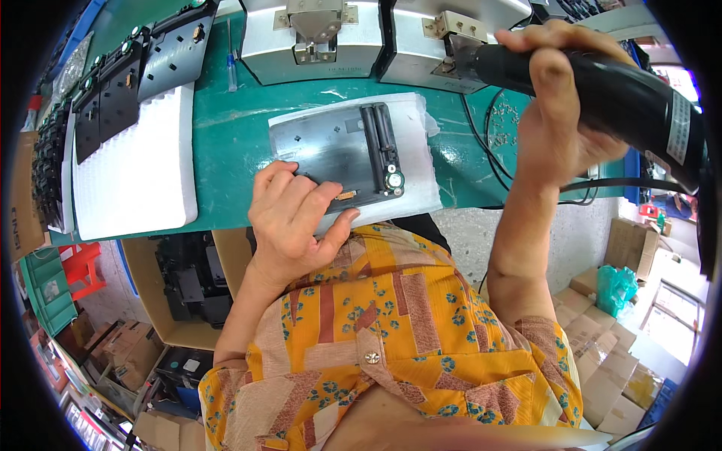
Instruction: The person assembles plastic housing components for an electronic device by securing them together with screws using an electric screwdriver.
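Pressing flat with spread fingers, the left hand (289, 218) steadies a smooth grey metal plate with a black ribbed bracket (338, 154), bedded on white foam sheet (421, 150) atop the green desk (226, 150). Raised beyond, the right hand (560, 113) grips a glossy black cylindrical electric screwdriver (602, 94).

screwdriver (602, 94) tip hidden, panel (331, 154) corner covered

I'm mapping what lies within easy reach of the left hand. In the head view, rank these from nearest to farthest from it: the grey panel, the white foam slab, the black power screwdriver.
1. Grey panel: under the fingertips of the left hand, straight ahead.
2. White foam slab: to its left on the green bench.
3. Black power screwdriver: far right, gripped by the right hand.
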`<state>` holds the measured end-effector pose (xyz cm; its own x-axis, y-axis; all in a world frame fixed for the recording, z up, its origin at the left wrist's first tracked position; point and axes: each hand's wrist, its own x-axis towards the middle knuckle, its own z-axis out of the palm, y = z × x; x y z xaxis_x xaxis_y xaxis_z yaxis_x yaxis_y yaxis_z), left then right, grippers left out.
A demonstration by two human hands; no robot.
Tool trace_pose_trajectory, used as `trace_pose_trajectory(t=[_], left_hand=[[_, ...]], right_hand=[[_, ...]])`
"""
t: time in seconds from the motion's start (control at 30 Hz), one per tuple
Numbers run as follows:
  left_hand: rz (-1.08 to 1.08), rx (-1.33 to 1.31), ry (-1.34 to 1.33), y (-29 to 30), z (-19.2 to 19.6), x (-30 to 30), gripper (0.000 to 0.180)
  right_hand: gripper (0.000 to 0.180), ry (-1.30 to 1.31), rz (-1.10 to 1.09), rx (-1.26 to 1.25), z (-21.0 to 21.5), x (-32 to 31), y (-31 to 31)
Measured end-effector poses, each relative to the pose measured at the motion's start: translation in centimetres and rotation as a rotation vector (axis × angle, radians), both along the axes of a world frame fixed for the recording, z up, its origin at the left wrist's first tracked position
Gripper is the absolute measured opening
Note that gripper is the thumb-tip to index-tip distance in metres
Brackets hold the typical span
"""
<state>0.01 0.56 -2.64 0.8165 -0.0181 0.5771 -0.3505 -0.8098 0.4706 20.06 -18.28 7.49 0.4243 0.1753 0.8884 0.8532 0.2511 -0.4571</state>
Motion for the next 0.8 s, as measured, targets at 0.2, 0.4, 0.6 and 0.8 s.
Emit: trace_pose_trajectory(t=[0.2, 0.4, 0.6, 0.8], left_hand=[[-0.009, -0.027, 0.013, 0.0, -0.2, 0.0, 0.032], [-0.015, -0.021, -0.001, 0.2, -0.4, 0.0, 0.03], [-0.029, -0.027, 0.012, 0.3, -0.3, 0.2, 0.033], [-0.007, -0.007, 0.002, 0.2, -0.3, 0.3, 0.031]], right_hand=[[0.032, 0.537, 0.074, 0.071, 2.2, -0.9, 0.0], [0.028, 0.545, 0.042, 0.117, 2.4, 0.7, -3.1], [0.055, 0.405, 0.408, 0.18, 1.8, 1.1, -3.7], [0.036, 0.284, 0.382, 0.008, 1.9, 1.0, -3.0]])
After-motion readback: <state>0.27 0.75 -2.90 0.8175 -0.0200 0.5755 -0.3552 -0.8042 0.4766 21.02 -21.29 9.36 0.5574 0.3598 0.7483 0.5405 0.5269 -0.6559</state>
